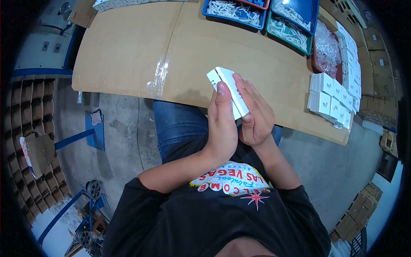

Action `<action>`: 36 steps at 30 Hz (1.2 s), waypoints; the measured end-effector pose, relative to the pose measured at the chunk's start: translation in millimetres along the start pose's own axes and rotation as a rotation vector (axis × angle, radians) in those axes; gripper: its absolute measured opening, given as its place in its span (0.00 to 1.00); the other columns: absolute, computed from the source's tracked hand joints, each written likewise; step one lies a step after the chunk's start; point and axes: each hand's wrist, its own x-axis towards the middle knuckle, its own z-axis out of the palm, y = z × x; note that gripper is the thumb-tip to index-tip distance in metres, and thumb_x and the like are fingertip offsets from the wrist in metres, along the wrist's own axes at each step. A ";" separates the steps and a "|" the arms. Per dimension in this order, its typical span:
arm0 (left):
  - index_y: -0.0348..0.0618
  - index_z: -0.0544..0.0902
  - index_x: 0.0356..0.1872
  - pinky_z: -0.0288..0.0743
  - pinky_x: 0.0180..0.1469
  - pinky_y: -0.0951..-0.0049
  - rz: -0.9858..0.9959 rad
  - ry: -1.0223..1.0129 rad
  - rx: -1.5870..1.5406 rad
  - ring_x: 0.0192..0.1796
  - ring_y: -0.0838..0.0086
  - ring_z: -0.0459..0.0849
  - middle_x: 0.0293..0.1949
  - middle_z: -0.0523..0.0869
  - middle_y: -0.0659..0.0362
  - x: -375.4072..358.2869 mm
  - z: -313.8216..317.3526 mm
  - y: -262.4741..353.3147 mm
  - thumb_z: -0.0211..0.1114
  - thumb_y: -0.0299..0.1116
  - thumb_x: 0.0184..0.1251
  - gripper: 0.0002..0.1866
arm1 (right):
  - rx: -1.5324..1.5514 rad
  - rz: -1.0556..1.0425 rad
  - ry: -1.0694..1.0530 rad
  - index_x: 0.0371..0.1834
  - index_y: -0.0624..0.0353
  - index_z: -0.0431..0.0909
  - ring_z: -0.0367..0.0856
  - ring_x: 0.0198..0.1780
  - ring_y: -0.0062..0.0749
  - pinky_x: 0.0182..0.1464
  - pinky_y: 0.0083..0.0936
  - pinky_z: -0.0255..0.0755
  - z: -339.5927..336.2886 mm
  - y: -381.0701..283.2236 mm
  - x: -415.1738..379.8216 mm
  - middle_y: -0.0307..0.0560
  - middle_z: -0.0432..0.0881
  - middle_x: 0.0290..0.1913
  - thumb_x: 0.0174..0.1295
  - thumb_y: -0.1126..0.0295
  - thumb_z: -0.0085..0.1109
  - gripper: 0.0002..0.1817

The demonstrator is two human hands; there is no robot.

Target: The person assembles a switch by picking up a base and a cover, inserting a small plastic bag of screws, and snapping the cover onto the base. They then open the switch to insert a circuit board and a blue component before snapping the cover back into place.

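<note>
Between my two palms, above the near edge of the table, is a small white box (233, 91), tilted with its top end leaning to the left. My left hand (223, 124) presses against its left side, thumb lying up along the box and the other fingers hidden behind it. On the other side, my right hand (258, 112) holds the box with its fingers stretched along the right face and its thumb near the lower end. Small dark marks show on the box's left part.
Cardboard covers the table (128, 55). At the back right stand blue bins (233, 18) and a green bin (289, 36) holding small white pieces. Stacked white boxes (327, 96) line the right end, near a red bin of clear plastic bags (327, 51).
</note>
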 end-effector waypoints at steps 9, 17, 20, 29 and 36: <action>0.45 0.67 0.76 0.73 0.67 0.66 -0.027 -0.057 -0.055 0.65 0.71 0.81 0.63 0.79 0.55 17.3 -10.9 -1.6 0.40 0.57 0.87 0.31 | 0.293 0.236 -0.037 0.64 0.71 0.78 0.77 0.72 0.54 0.76 0.48 0.65 -4.7 -1.8 2.1 0.68 0.79 0.68 0.80 0.58 0.50 0.24; 0.36 0.49 0.83 0.64 0.75 0.61 0.248 -0.232 0.036 0.71 0.61 0.72 0.69 0.70 0.47 19.4 -15.3 3.5 0.56 0.40 0.74 0.42 | 0.548 0.524 0.289 0.44 0.66 0.75 0.83 0.53 0.33 0.61 0.32 0.76 -16.5 -9.1 8.1 0.55 0.84 0.49 0.80 0.75 0.50 0.06; 0.34 0.48 0.83 0.59 0.78 0.60 0.478 -0.358 0.235 0.74 0.58 0.68 0.73 0.65 0.42 17.4 -19.5 11.2 0.67 0.43 0.63 0.52 | 0.629 0.541 0.239 0.44 0.66 0.76 0.83 0.51 0.32 0.61 0.35 0.77 -28.7 -5.3 5.9 0.51 0.83 0.44 0.83 0.69 0.46 0.12; 0.36 0.57 0.78 0.48 0.81 0.40 0.835 -0.542 0.587 0.83 0.37 0.54 0.76 0.65 0.41 29.6 -37.3 2.2 0.73 0.42 0.49 0.54 | 0.991 0.778 0.105 0.68 0.65 0.70 0.81 0.62 0.39 0.66 0.36 0.74 -35.4 -36.2 28.0 0.55 0.80 0.61 0.79 0.51 0.55 0.28; 0.38 0.58 0.80 0.54 0.80 0.51 0.667 -0.472 0.445 0.81 0.46 0.58 0.78 0.63 0.41 22.4 -33.5 7.2 0.61 0.54 0.66 0.47 | 0.795 0.686 -0.070 0.80 0.65 0.60 0.73 0.72 0.40 0.72 0.36 0.67 -35.6 -37.9 25.0 0.55 0.72 0.72 0.74 0.62 0.62 0.36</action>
